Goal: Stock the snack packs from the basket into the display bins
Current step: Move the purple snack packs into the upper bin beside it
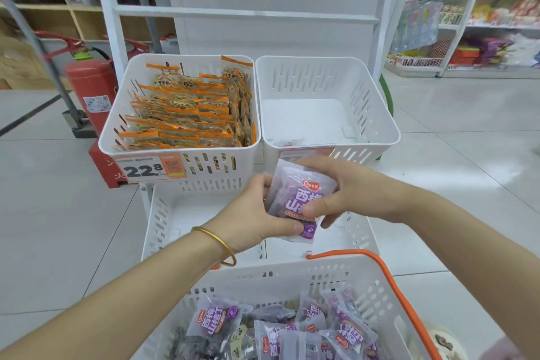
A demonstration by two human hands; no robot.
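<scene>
A purple and white snack pack is held between both hands in front of the upper bins. My left hand grips its left side and lower edge, and my right hand grips its right side. Directly below, a white basket with an orange handle holds several more purple packs. The upper right display bin is almost bare, with one small item at its front edge. The upper left bin is full of orange packs.
A lower white bin sits beneath my hands. A price tag reading 22.8 hangs on the left bin. A red fire extinguisher stands at the left on the tiled floor. Stocked shelves fill the far right.
</scene>
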